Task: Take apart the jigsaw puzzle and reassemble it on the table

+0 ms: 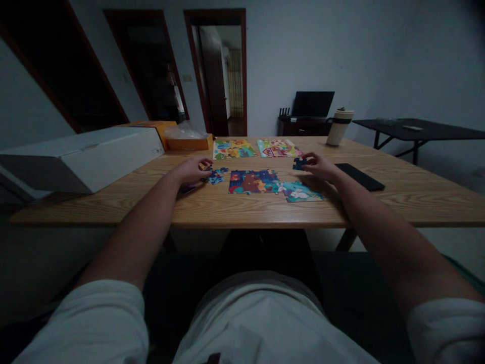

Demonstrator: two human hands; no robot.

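A partly joined jigsaw puzzle (254, 182) in dark blue, brown and turquoise lies in front of me, its right part stepping toward the table edge. My right hand (317, 166) pinches a dark blue puzzle piece (299, 164) just above the puzzle's upper right side. Left of the puzzle is a small heap of loose puzzle pieces (216, 175), mostly blue and white. Over the heap's left edge, my left hand (191, 170) has curled fingers; whatever they may grip is too small and dark to make out. A dark purple piece lies beneath that hand.
Two colourful puzzle pictures (234, 149) lie behind on the wooden table (257, 215). A long white box (94, 156) and an orange box (189, 143) with clear plastic stand left. At right are a black flat tablet-like object (359, 176) and a cream tumbler (338, 129).
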